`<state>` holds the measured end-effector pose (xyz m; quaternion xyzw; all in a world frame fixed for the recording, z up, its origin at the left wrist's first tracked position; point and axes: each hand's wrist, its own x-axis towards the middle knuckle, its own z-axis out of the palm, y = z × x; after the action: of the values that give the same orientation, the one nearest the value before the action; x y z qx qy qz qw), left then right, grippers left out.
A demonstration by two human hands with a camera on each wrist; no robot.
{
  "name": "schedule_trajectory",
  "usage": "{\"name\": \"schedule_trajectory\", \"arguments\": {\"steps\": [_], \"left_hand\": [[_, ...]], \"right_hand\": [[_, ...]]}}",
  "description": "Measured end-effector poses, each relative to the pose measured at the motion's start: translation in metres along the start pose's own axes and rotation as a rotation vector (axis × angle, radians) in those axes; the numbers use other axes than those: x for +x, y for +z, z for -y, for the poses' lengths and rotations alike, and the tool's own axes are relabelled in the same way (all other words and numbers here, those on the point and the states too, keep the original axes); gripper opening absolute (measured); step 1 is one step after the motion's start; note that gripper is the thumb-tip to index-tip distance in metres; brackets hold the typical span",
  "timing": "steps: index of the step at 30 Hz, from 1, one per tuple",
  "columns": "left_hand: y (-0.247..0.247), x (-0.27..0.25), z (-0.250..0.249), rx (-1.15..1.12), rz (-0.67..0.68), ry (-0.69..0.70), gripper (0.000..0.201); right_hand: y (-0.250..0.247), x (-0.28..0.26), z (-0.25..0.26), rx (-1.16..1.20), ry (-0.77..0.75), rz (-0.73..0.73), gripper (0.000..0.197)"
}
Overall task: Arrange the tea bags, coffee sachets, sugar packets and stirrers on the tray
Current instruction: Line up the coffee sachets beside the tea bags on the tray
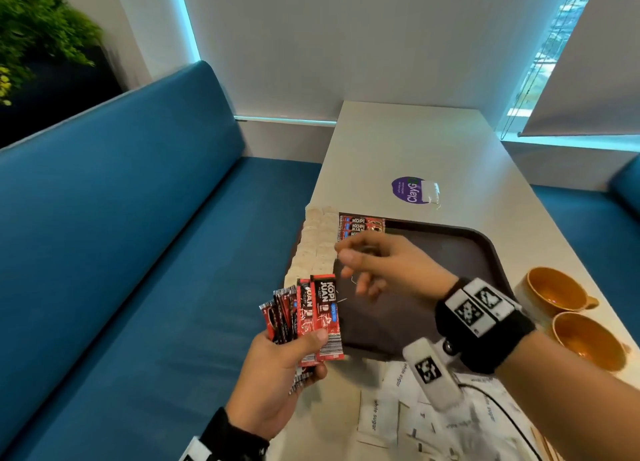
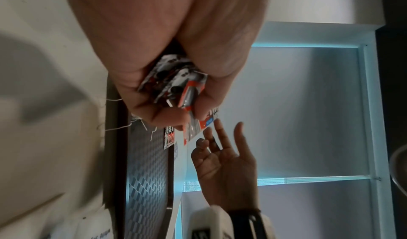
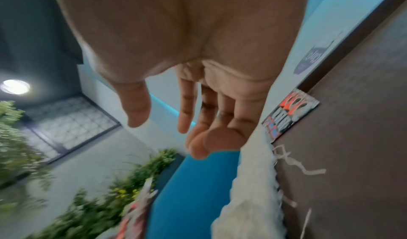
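My left hand (image 1: 311,353) grips a fanned bundle of red coffee sachets (image 1: 313,317) at the table's left edge, just off the near left corner of the dark brown tray (image 1: 478,253). The left wrist view shows the same sachets (image 2: 176,81) pinched between thumb and fingers. My right hand (image 1: 349,266) hovers over the tray's left side, fingers loosely spread and holding nothing (image 3: 176,122). A row of white tea bags (image 1: 315,242) lines the tray's left edge. Three coffee sachets (image 1: 360,225) lie at its far left corner. White sugar packets (image 1: 391,419) are scattered on the table nearest me.
Two orange cups (image 1: 554,291) (image 1: 585,339) stand right of the tray. A purple round sticker (image 1: 407,190) with a small white packet (image 1: 431,192) beside it lies beyond the tray. A blue bench (image 1: 138,253) runs along the table's left side.
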<state>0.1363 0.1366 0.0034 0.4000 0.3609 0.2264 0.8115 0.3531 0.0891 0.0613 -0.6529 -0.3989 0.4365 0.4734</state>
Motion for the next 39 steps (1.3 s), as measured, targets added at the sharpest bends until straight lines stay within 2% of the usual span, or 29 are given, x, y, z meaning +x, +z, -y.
{"name": "schedule_trajectory", "arguments": {"steps": [2, 5, 9, 12, 15, 18, 22, 25, 28, 30, 35, 39], "left_hand": [[0.002, -0.001, 0.001, 0.024, 0.016, 0.007, 0.044], [0.004, -0.001, 0.004, 0.030, 0.013, 0.010, 0.049], [0.010, -0.003, 0.005, -0.103, -0.018, -0.075, 0.045], [0.010, -0.004, 0.004, -0.250, -0.040, -0.139, 0.040], [0.010, -0.006, 0.000, -0.290, 0.038, -0.136, 0.033], [0.012, -0.005, -0.004, -0.268, 0.054, -0.053, 0.031], [0.014, -0.003, -0.006, -0.224, 0.007, 0.045, 0.027], [0.015, -0.004, -0.006, -0.189, -0.009, 0.066, 0.026], [0.015, -0.005, -0.003, -0.156, 0.013, 0.041, 0.023], [0.017, -0.004, 0.002, -0.159, 0.030, 0.021, 0.029], [0.026, -0.002, 0.010, -0.159, 0.114, 0.041, 0.037], [0.027, 0.000, 0.010, -0.146, 0.089, 0.015, 0.029]], "right_hand": [[0.013, -0.017, -0.004, 0.032, 0.011, 0.019, 0.042], [0.026, -0.033, -0.020, 0.041, -0.019, -0.020, 0.026], [0.022, -0.045, -0.030, 0.172, -0.113, -0.064, 0.015], [0.016, -0.051, -0.027, 0.157, -0.203, -0.071, 0.021], [0.013, -0.056, -0.026, 0.028, -0.232, -0.059, 0.019], [0.009, -0.059, -0.027, -0.042, -0.209, -0.058, 0.016], [0.004, -0.061, -0.029, 0.122, -0.101, -0.018, 0.027], [0.010, -0.061, -0.030, 0.181, -0.096, -0.092, 0.023], [0.012, -0.054, -0.034, 0.321, -0.075, -0.214, 0.042], [0.013, -0.050, -0.033, 0.405, -0.050, -0.212, 0.051], [0.032, -0.054, -0.033, 0.393, 0.087, -0.028, 0.035], [0.033, -0.053, -0.037, 0.422, 0.066, -0.133, 0.033]]}}
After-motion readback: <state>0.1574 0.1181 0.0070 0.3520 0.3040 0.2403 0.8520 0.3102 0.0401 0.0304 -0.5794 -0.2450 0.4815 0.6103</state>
